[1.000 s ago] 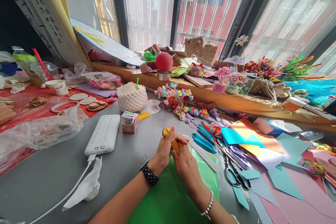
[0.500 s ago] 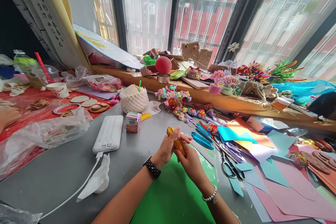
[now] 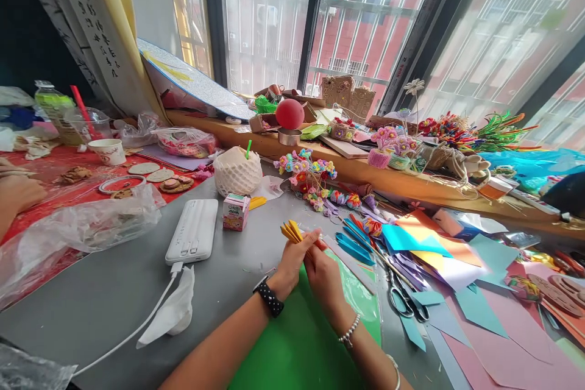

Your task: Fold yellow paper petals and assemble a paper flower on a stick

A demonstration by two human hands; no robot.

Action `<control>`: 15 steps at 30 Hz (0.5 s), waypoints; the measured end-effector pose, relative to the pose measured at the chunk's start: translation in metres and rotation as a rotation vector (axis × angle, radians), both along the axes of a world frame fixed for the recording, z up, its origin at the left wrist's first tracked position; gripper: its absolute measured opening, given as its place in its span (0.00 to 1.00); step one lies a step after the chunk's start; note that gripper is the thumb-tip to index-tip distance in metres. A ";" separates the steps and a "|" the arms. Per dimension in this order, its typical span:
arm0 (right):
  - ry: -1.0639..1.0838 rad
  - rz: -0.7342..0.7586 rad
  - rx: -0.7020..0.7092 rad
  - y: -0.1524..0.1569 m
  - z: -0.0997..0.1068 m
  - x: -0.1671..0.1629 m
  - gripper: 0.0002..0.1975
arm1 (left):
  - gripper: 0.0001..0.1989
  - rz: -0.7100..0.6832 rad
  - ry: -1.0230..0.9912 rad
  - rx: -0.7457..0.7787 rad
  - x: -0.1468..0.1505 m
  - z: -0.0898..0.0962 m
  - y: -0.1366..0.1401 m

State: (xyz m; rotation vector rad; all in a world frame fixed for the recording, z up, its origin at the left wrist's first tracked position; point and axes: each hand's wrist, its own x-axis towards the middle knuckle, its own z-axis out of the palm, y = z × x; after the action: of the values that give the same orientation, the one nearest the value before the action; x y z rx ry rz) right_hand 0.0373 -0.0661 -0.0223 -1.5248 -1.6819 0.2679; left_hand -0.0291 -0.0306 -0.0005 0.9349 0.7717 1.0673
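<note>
My left hand is closed around a bundle of folded yellow paper pieces, whose pointed ends fan out above the thumb. Pressed against it, my right hand has its fingers curled round the lower part of the bundle, which the hands hide. Both hands are above a green mat under clear plastic. Folded blue paper strips lie to the right of the hands, beside a pair of scissors.
To the left are a white power bank with its cable, a small pink box and a net-wrapped coconut. Coloured paper sheets cover the right side. Another person's hand rests at the far left. Crafts crowd the wooden sill.
The yellow paper pieces have tipped leftward and now fan out above my left hand. My right hand has shifted slightly left and its fingers have curled in. The view has tilted slightly.
</note>
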 end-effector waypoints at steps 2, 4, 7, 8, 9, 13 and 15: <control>-0.081 -0.047 -0.013 -0.001 -0.005 -0.003 0.16 | 0.17 0.001 -0.012 -0.038 0.000 -0.001 0.001; -0.140 -0.074 -0.022 -0.002 -0.011 -0.004 0.18 | 0.19 0.006 -0.022 -0.057 0.000 -0.002 0.003; -0.189 -0.085 0.006 0.001 -0.017 -0.004 0.19 | 0.20 0.027 -0.025 -0.061 0.000 -0.004 0.006; -0.195 -0.082 0.020 0.002 -0.019 -0.004 0.19 | 0.20 0.039 -0.030 -0.058 0.000 -0.005 0.006; -0.196 -0.078 0.034 0.004 -0.020 -0.005 0.19 | 0.20 0.056 -0.034 -0.057 0.000 -0.006 0.007; -0.187 -0.073 0.076 0.009 -0.024 -0.011 0.21 | 0.22 0.099 -0.035 -0.084 -0.002 -0.007 0.010; -0.172 -0.061 0.087 0.007 -0.024 -0.014 0.20 | 0.23 0.118 -0.013 -0.085 -0.005 -0.005 0.012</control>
State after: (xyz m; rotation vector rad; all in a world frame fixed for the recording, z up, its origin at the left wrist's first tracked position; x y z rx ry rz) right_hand 0.0236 -0.0589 -0.0458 -1.5675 -1.7529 0.0315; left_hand -0.0345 -0.0181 -0.0057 0.8171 0.8639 1.1335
